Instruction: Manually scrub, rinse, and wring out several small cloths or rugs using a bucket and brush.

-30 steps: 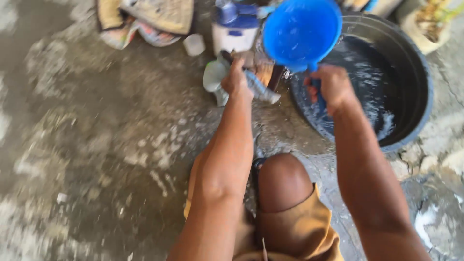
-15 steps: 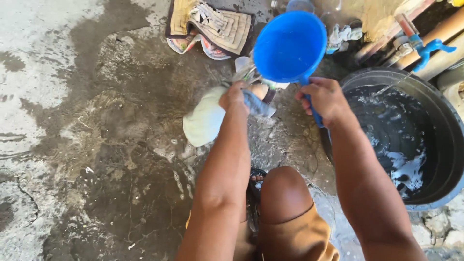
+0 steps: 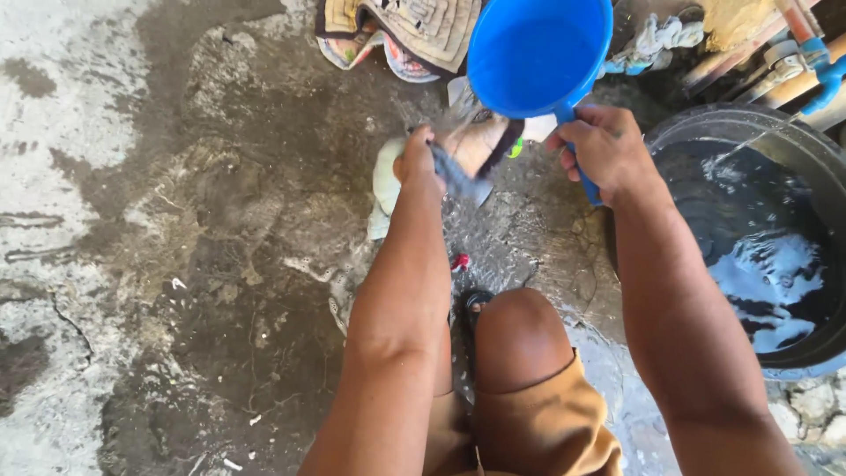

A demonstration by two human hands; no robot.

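Wet cloth [image 3: 388,181], pale, bunched on the ground under left hand [image 3: 419,163], which grips it closed; likely soft, heavy with water, slippery, best taken by a gathered fold. Right hand [image 3: 604,150] is wrapped around the handle of blue dipper [image 3: 538,53], tilted above. Black tub [image 3: 749,238] holds water at right. Concrete floor [image 3: 176,264] wet, cracked

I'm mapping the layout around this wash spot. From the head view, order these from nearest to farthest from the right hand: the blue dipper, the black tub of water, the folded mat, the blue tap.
1. Blue dipper: its handle is in the right hand.
2. Black tub: just right of the hand, on the wet floor.
3. Folded mat: up and left, past the dipper.
4. Blue tap: far upper right corner, beyond the tub's rim.
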